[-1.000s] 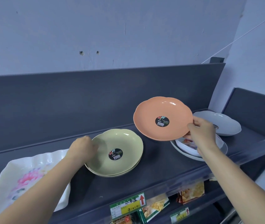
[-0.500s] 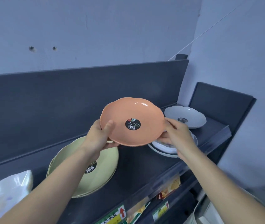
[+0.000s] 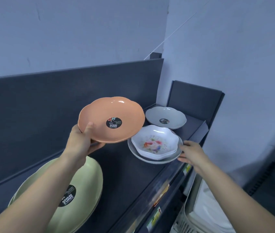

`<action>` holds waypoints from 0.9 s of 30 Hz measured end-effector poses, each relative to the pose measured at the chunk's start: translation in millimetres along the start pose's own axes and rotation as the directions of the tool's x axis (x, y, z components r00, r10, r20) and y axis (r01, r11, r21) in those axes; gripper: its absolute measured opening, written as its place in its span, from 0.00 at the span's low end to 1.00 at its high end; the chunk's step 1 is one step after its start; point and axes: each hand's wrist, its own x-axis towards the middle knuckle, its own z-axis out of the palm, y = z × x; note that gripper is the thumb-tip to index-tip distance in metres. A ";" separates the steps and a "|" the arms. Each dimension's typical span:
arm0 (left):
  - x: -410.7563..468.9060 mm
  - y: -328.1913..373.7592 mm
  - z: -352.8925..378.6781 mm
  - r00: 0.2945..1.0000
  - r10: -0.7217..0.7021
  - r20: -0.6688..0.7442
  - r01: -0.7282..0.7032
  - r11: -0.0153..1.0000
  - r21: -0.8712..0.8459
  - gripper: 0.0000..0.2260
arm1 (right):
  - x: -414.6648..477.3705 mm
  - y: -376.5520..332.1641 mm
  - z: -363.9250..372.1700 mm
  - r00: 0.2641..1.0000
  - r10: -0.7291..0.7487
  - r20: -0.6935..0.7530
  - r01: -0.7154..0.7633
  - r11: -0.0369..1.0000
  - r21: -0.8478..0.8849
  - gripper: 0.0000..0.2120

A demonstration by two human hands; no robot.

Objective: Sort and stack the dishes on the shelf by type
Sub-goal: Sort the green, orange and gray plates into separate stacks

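My left hand (image 3: 81,140) holds a scalloped orange plate (image 3: 116,111) by its left rim, thumb on top, above the dark shelf (image 3: 125,175). Right of it a white floral bowl (image 3: 155,140) sits inside a grey plate (image 3: 141,157). My right hand (image 3: 192,152) pinches that grey plate's right rim, thumb above and fingers below. Another grey plate (image 3: 167,115) lies alone at the shelf's far right end. A stack of pale green plates (image 3: 86,179) rests at the lower left, partly hidden by my left forearm.
The shelf has a tall dark back panel (image 3: 49,105) and a side panel (image 3: 193,101) at its right end. Price tags line its front edge (image 3: 157,214). A pale basket (image 3: 193,214) sits below on the right, beside a blue-grey wall.
My right hand let go of the orange plate and dropped to the rim of the grey plate under the floral bowl. My left hand now carries the orange plate alone. The view swung right.
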 end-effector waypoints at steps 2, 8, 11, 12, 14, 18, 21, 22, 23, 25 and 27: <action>3.9 -2.3 0.9 1.000 -0.006 0.002 0.006 1.000 0.000 0.10 | -0.7 1.7 -0.9 1.000 -0.020 0.004 0.020 1.000 0.003 0.12; 11.2 -10.6 5.1 0.999 -0.039 -0.004 0.039 0.999 0.001 0.09 | 0.0 0.1 -0.6 0.962 -0.226 -0.154 0.188 0.956 -0.227 0.19; 12.8 -11.3 7.7 0.999 -0.044 0.004 0.044 0.999 0.013 0.09 | -1.2 -8.7 -1.1 0.935 -0.341 -0.093 0.271 0.861 -0.431 0.15; 13.4 -10.2 8.7 0.999 -0.040 0.008 0.040 0.999 0.019 0.09 | -1.5 -13.3 -0.9 0.932 -0.356 -0.063 0.278 0.818 -0.503 0.16; 14.4 -7.1 10.0 0.999 -0.034 0.010 0.033 0.999 0.032 0.10 | 5.9 -19.8 0.4 0.928 -0.372 -0.027 0.287 0.757 -0.587 0.22; 16.8 -2.3 7.7 0.999 -0.038 -0.015 0.039 0.998 0.040 0.14 | 27.6 -30.7 7.7 0.960 -0.275 0.052 0.237 0.699 -0.675 0.22; 17.6 1.4 6.1 0.999 -0.034 -0.036 0.035 0.999 0.041 0.15 | 39.9 -35.6 12.7 0.968 -0.235 0.088 0.229 0.686 -0.691 0.20; 17.6 2.3 5.9 0.999 -0.032 -0.043 0.034 0.999 0.042 0.15 | 43.1 -36.4 14.0 0.971 -0.218 0.102 0.228 0.696 -0.681 0.18; 17.4 2.6 5.8 0.998 -0.030 -0.049 0.033 0.999 0.043 0.15 | 45.8 -36.5 15.1 0.973 -0.201 0.114 0.224 0.705 -0.673 0.17; 16.5 3.1 5.3 0.998 -0.026 -0.062 0.029 0.998 0.051 0.16 | 51.7 -34.8 16.8 0.974 -0.191 0.118 0.220 0.703 -0.676 0.15; 15.6 3.2 4.2 0.996 -0.025 -0.084 0.029 0.998 0.055 0.16 | 55.3 -33.7 18.5 0.967 -0.233 0.105 0.237 0.662 -0.711 0.15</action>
